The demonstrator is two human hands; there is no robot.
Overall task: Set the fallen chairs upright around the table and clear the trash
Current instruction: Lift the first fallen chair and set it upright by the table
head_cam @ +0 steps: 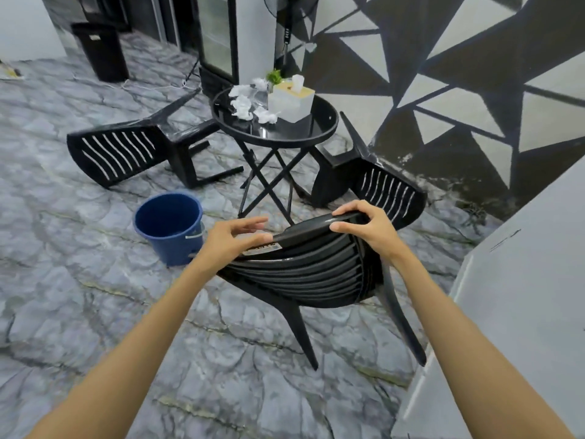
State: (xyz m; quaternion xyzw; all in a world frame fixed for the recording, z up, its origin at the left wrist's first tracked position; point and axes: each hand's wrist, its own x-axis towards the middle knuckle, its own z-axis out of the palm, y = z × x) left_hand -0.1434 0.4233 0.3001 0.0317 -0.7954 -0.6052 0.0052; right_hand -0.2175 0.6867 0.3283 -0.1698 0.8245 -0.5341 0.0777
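A black plastic chair (313, 274) stands in front of me, tilted slightly, its slatted back towards me. My left hand (234, 239) and my right hand (367, 226) both grip the top rail of that chair's back. A second black chair (126, 153) lies on its side left of the round black table (319, 122). A third chair (380, 185) lies tipped over to the table's right, by the wall. Several crumpled white tissues (247, 104) lie on the tabletop.
A blue bucket (171, 226) stands on the marble floor left of my chair. A white tissue box (291, 99) and a small green plant (274, 77) sit on the table. A black bin (101, 50) stands at the back left. A grey surface (522, 296) fills the right side.
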